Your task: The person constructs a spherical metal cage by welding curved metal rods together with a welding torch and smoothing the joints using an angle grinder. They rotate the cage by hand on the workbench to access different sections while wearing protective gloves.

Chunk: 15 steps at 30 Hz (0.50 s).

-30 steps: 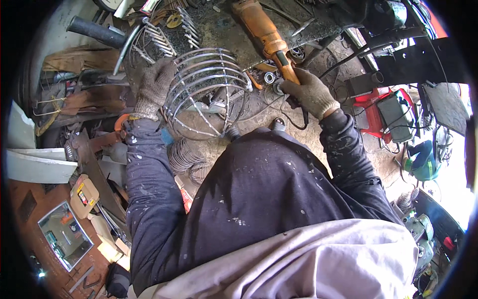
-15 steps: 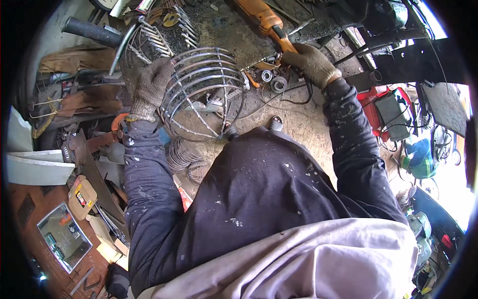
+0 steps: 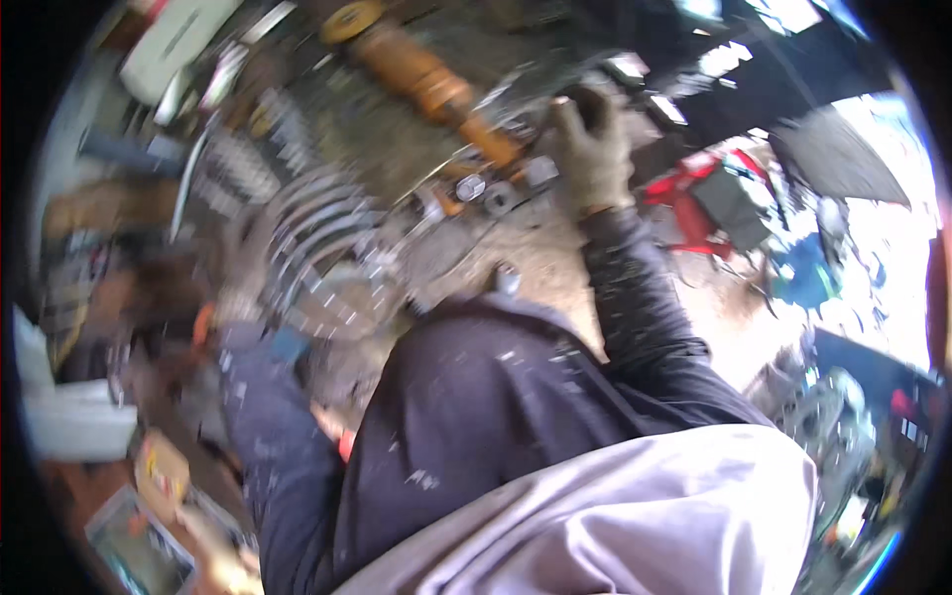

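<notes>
1. L hand, gloved, 9 o'clock: at left edge of wire cage; blurred, can't tell if gripping.
2. R hand, gloved, 1 o'clock: thumb & fingers spread, just beside handle end of orange power tool.
3. Wire cage: rounded, metal, approx. 10 o'clock.
4. Orange power tool: btwn 11 & 12 o'clock, on dk. work surface.
</notes>
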Each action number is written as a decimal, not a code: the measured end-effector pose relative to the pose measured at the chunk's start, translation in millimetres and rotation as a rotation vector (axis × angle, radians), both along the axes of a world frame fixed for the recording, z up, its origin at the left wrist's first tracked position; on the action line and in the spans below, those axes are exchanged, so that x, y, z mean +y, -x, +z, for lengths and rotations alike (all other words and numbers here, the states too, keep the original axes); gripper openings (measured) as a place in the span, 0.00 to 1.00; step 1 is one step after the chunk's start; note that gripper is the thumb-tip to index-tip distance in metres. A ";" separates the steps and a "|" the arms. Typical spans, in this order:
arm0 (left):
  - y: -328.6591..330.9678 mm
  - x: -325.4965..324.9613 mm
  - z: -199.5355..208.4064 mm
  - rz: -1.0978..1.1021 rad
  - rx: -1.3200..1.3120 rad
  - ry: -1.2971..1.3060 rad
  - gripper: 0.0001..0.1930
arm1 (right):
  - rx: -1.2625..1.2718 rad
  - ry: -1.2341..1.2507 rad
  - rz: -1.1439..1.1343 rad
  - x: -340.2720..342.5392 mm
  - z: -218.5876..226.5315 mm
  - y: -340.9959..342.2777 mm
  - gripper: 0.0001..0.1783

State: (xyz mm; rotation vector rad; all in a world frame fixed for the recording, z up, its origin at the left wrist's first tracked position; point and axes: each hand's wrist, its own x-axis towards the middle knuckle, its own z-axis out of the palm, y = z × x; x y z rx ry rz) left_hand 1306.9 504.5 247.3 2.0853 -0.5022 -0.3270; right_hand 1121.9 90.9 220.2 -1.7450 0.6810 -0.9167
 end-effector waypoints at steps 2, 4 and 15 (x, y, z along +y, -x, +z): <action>7.7 -12.2 12.4 0.044 -0.038 -0.125 0.17 | -0.156 0.045 -0.224 -21.7 3.2 7.0 0.28; -16.1 19.4 -20.5 0.023 0.039 0.007 0.19 | -0.059 0.069 -0.419 -41.9 22.2 14.3 0.29; -24.3 39.4 -49.3 0.129 -0.122 -0.076 0.23 | 0.250 0.079 -0.691 -156.1 -3.4 -15.4 0.56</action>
